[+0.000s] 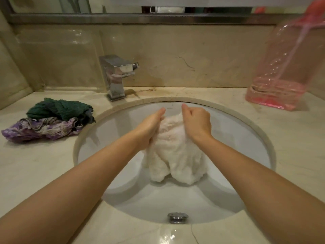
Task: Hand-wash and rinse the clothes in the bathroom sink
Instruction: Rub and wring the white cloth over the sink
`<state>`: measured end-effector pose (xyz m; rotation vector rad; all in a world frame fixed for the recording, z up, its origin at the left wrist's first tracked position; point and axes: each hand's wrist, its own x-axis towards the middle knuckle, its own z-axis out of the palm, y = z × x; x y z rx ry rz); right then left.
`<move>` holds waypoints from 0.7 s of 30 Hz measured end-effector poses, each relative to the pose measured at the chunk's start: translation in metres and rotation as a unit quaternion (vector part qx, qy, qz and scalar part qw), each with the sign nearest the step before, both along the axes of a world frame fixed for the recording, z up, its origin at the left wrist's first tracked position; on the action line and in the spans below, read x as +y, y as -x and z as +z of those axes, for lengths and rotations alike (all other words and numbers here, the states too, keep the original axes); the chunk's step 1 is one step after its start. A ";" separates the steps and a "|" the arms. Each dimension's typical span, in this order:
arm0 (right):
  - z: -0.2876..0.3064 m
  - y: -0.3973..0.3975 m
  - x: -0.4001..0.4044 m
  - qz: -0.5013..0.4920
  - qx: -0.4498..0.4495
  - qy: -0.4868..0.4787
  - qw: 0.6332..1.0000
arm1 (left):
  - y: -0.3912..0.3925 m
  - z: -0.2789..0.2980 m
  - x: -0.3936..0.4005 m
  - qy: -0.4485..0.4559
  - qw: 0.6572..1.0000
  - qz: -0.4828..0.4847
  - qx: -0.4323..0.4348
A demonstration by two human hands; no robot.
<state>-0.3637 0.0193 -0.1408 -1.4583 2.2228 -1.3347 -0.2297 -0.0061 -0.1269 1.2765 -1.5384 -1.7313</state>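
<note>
A thick, fluffy white terry cloth (173, 152) is hanging bunched between both hands over the middle of the oval white porcelain sink (233, 138), its lower folds trailing down toward the bowl's floor. The left hand (150, 128) is pressing against the cloth's left side with fingers mostly extended, thumb side uppermost; whether the hidden fingers are curling into the fabric I cannot tell. The right hand (196, 123) is pinching the cloth's top edge with fingers curled in a loose fist.

The fabric looks soft, limp and deep-piled, so it is probably soaking up a good deal of water and getting heavy and floppy, sagging wherever it is unsupported. A grip on gathered folds near the top, as the right hand is taking, should be holding better than a pinch on a single layer; soapy pile may be slipping through loose fingers. Nothing fragile here, so firm squeezing seems safe.

The square chrome tap (117, 76) is standing at the sink's back left rim, with no water visibly running. On the beige marble counter (35, 173), left of the sink's rim, a dark green knitted garment (58, 108) is lying on top of a crumpled purple patterned cloth (35, 130). A pink translucent plastic bottle (281, 71) is standing at the counter's back right corner.
</note>
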 end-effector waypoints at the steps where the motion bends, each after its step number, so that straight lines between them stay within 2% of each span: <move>1: 0.001 0.006 -0.001 -0.007 -0.018 -0.001 1.000 | -0.005 0.003 -0.002 0.023 0.998 -0.053 -0.039; 5: -0.002 0.014 -0.001 0.018 -0.013 -0.013 1.000 | -0.024 0.006 -0.008 0.023 0.950 -0.219 -0.220; 7: -0.004 0.013 -0.003 0.027 -0.022 -0.014 0.999 | -0.025 0.002 -0.008 0.094 0.924 -0.247 -0.275; 9: -0.005 0.016 -0.003 0.033 -0.041 -0.018 0.998 | -0.024 -0.004 -0.009 0.172 0.920 -0.200 -0.291; 11: -0.005 0.024 -0.004 0.063 -0.048 -0.034 0.996 | -0.023 -0.006 -0.010 0.261 0.914 -0.174 -0.258; 14: -0.002 0.026 -0.007 0.172 -0.070 -0.041 0.982 | -0.028 -0.008 -0.018 0.348 0.899 -0.137 -0.229; 16: -0.003 0.026 -0.008 0.250 -0.042 -0.073 0.965 | -0.033 -0.008 -0.024 0.380 0.889 -0.102 -0.235; 18: -0.006 0.027 -0.006 0.313 0.013 -0.173 0.934 | -0.035 -0.010 -0.027 0.397 0.877 -0.075 -0.261; 20: -0.011 0.031 -0.004 0.354 0.050 -0.259 0.897 | -0.036 -0.011 -0.028 0.396 0.868 -0.053 -0.295; 21: -0.013 0.034 -0.004 0.355 0.052 -0.262 0.896 | -0.035 -0.011 -0.029 0.389 0.868 -0.047 -0.304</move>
